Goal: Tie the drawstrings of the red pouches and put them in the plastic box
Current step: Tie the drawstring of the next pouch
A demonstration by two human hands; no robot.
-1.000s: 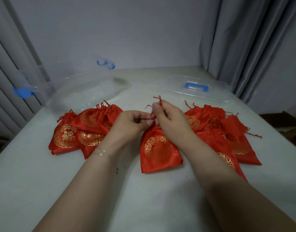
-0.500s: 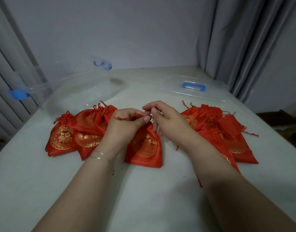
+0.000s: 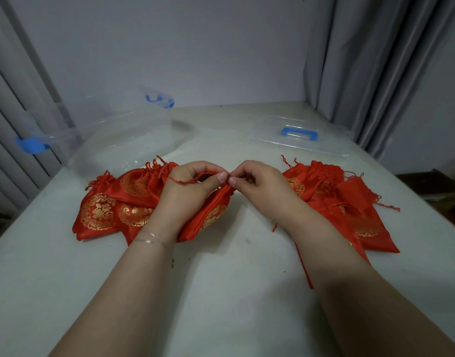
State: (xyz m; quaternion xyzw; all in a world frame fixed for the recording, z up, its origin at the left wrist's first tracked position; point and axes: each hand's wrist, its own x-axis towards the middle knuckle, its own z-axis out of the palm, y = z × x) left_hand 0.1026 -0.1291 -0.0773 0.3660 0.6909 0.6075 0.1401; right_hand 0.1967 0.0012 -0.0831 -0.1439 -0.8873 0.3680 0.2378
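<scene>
A: Entry, head view. Your left hand [image 3: 185, 191] and right hand [image 3: 260, 186] meet fingertip to fingertip over the white table [image 3: 221, 292]. What are they on?

B: Left hand: fingers curled, thumb and forefinger pinching the red drawstring [image 3: 187, 180], which loops across the back of your fingers. Right hand: fingers curled, pinching at the gathered mouth of the red pouch [image 3: 208, 215]. Whether the right fingertips have cord or only cloth between them, I cannot tell; the spot is too small.

A: Pouch position?

B: Under and just below your left hand, lying tilted on the table, mouth up at the fingertips, bottom edge toward your left wrist. Gold emblem partly showing.

A: The others?

B: One pile of red pouches [image 3: 113, 204] just outside your left hand, touching the one you hold. A second pile [image 3: 350, 202] outside your right hand, partly covered by your right forearm, with loose cords trailing.

A: The box?

B: Clear plastic box [image 3: 123, 140] beyond your left hand, behind the left pile, blue latches at its ends. Its clear lid [image 3: 306, 140] with a blue handle lies flat beyond your right hand. Thin bracelet [image 3: 150, 238] on your left wrist.
</scene>
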